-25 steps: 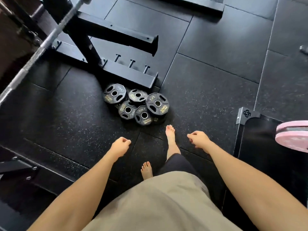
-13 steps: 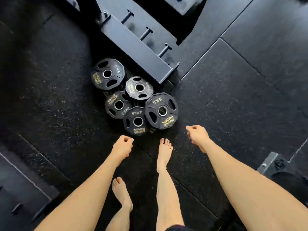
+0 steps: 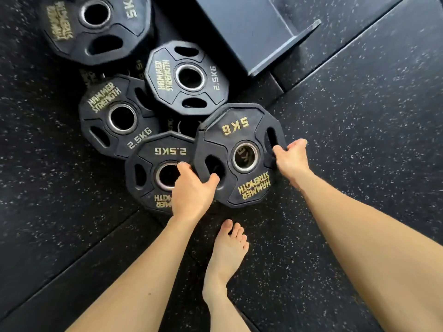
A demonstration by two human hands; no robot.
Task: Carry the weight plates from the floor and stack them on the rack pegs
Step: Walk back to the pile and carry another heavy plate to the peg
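Several black Hammer Strength plates lie in a pile on the floor. The nearest is a 5 kg plate (image 3: 239, 130) resting on top of others. My left hand (image 3: 191, 190) grips its left edge, thumb hooked into a handle slot. My right hand (image 3: 291, 156) grips its right edge, fingers curled through the right slot. Beside it lie three 2.5 kg plates: one partly under my left hand (image 3: 153, 161), one to the left (image 3: 115, 116), one behind (image 3: 187, 77). Another 5 kg plate (image 3: 96, 25) lies at top left. The rack's base foot (image 3: 251, 34) is at the top; its pegs are out of view.
My bare foot (image 3: 225, 255) stands on the speckled black rubber floor (image 3: 359, 140) just below the held plate. Mat seams run diagonally across the floor. More plates lie half hidden under the pile.
I have bent down much closer to the pile. Both hands, loosely curled in the air before, have reached forward and taken hold of the near 5 kg plate's two sides.
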